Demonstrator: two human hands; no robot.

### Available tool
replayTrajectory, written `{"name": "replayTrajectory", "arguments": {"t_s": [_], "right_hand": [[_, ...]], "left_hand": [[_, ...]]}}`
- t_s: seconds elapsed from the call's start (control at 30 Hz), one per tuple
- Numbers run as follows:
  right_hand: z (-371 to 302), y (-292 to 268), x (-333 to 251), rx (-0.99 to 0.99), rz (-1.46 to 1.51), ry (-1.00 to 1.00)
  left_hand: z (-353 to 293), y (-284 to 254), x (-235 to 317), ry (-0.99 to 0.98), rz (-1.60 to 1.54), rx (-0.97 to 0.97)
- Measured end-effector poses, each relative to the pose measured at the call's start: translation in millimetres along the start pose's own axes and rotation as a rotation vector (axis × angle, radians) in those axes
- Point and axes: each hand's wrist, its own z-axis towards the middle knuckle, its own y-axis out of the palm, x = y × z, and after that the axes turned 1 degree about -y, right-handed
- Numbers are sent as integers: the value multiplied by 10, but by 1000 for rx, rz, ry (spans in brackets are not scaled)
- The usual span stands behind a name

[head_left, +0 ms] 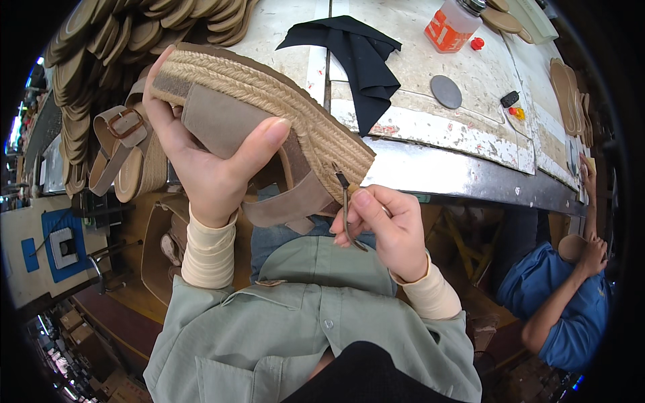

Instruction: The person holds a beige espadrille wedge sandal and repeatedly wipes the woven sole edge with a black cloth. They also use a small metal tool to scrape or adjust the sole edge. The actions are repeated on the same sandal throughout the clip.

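My left hand (213, 158) grips a wedge sandal (259, 87) with taupe straps and a braided rope-covered sole. The thumb presses on the wide front strap, and the fingers wrap behind the toe end. The sandal is tilted, with its thick heel end toward my right hand (386, 225). That hand is closed on a slim metal tool (345, 208) with a narrow dark tip and a curved lower end; its exact kind is unclear. The tip is at the braided side near the heel. A second sandal (127, 141) with a brown buckle stands left of my left hand.
Stacked soles (107, 40) fill the back left. On the worn white table (416, 121) lie a black cloth (359, 54), a grey disc (445, 91), and a red-labelled bottle (453, 27). At the right, a co-worker in a blue shirt (564, 302) works by the table's edge.
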Motion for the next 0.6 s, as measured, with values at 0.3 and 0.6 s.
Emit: {"name": "replayTrajectory", "arguments": {"t_s": [0.3,0.6], "right_hand": [[20,-3,-12,-36,81,112],[56,4,-32,-20,72,130]], "left_hand": [[14,20,-9,26,-34,-22],[11,32,9,23,-48,-26]]}}
